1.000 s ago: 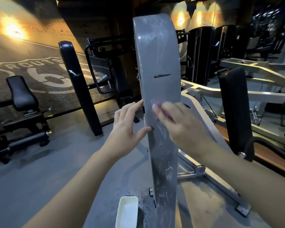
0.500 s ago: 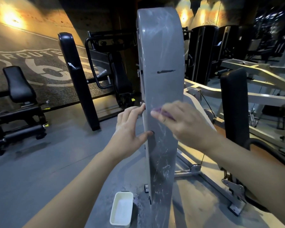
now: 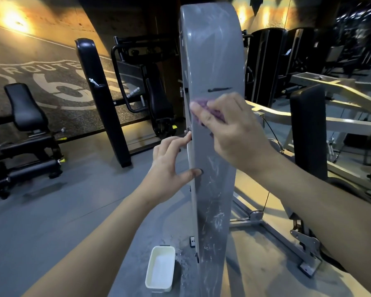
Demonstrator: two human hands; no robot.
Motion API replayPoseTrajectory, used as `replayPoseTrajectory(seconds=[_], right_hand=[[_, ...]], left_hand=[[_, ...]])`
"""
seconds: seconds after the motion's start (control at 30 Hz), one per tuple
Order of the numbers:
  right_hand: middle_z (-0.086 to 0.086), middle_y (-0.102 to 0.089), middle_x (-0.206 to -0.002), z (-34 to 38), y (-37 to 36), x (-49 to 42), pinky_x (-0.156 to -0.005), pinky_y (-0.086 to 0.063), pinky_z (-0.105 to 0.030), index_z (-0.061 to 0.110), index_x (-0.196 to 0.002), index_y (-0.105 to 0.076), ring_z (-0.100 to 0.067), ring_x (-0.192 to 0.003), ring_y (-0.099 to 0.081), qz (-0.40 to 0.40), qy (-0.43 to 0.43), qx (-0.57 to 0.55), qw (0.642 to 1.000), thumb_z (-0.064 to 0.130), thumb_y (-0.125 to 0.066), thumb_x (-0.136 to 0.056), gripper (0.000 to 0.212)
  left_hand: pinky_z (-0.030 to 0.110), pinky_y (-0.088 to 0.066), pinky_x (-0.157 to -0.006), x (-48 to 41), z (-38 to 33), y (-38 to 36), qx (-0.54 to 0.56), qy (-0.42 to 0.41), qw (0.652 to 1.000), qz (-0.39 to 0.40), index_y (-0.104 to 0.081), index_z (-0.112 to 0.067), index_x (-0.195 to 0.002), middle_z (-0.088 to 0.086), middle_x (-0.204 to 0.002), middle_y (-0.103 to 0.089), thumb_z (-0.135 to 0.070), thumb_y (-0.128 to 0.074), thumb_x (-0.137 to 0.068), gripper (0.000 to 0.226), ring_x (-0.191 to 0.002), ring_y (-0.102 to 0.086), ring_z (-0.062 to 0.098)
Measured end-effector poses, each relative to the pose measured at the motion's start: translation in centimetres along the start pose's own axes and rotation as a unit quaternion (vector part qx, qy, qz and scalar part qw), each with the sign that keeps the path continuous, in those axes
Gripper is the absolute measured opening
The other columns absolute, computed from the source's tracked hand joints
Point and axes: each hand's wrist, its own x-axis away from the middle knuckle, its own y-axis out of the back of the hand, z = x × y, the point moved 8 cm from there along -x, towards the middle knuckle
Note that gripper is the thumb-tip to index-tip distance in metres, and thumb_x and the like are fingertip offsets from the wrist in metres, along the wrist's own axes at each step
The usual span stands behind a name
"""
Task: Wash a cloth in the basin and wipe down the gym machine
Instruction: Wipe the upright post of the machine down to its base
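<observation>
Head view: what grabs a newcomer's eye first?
The tall grey machine shroud rising up the middle, streaked with pale smears lower down. On it, the right hand presses a purple cloth just under a dark slot, while the left hand braces the shroud's left edge. On the floor at its foot sits a white basin with splashes beside it; a Route 66 mural fills the far left.
</observation>
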Motion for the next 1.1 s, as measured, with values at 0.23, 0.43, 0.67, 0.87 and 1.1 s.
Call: replayPoseTrajectory(seconds=[0.23,0.43,0.67,0.87,1.1], right_hand=[[-0.013,-0.062,-0.1,3.0,-1.9,7.4,-0.072,-0.053,-0.044,-0.003,-0.139,-0.06,-0.031,-0.087,-0.059,0.141,0.13,-0.01,0.981,-0.005,-0.055,-0.102,0.038],[-0.019,-0.059,-0.09,-1.1,0.6,0.3,-0.069,-0.047,-0.042,-0.004,-0.136,-0.062,-0.031,-0.087,-0.045,-0.003,-0.03,0.008,1.0,-0.012,-0.059,-0.094,0.043],[-0.011,-0.058,-0.104,4.3,-2.7,9.9,-0.079,-0.05,-0.041,-0.003,-0.135,-0.063,-0.029,-0.091,-0.055,0.146,0.123,-0.038,0.981,-0.002,-0.056,-0.101,0.035],[-0.013,-0.053,-0.089,-1.1,0.2,4.9,-0.069,-0.048,-0.044,-0.002,-0.137,-0.062,-0.033,-0.089,-0.058,0.037,-0.021,-0.035,0.998,-0.009,-0.057,-0.098,0.04],[-0.011,-0.063,-0.091,4.8,-3.4,13.1,-0.067,-0.05,-0.046,-0.002,-0.134,-0.064,-0.031,-0.083,-0.058,0.186,0.077,-0.07,0.977,0.005,-0.057,-0.105,0.031]], left_hand=[[0.019,-0.02,-0.112,1.6,0.8,0.9,-0.019,0.016,0.999,-0.021,-0.032,-0.044,-0.152,-0.022,-0.142,-0.031,-0.038,-0.083,-0.083,0.086,-0.135,-0.022,-0.006],[0.034,-0.036,-0.115,2.0,1.0,0.8,-0.005,0.034,0.999,-0.019,-0.038,-0.032,-0.151,-0.017,-0.141,-0.033,-0.018,-0.074,-0.091,0.071,-0.135,-0.032,0.005],[0.035,-0.039,-0.112,1.9,0.8,1.3,-0.009,0.016,0.998,-0.057,-0.046,-0.026,-0.144,-0.015,-0.135,-0.039,-0.009,-0.064,-0.094,0.055,-0.134,-0.036,0.006],[0.032,-0.04,-0.108,2.0,-0.5,0.5,0.004,-0.015,0.999,-0.052,-0.051,-0.027,-0.142,-0.019,-0.13,-0.043,-0.008,-0.064,-0.093,0.054,-0.127,-0.041,0.008],[0.031,-0.045,-0.103,2.1,-0.8,-0.1,0.006,-0.038,0.997,-0.059,-0.052,-0.025,-0.143,-0.028,-0.126,-0.049,-0.014,-0.065,-0.096,0.05,-0.125,-0.045,0.011]])
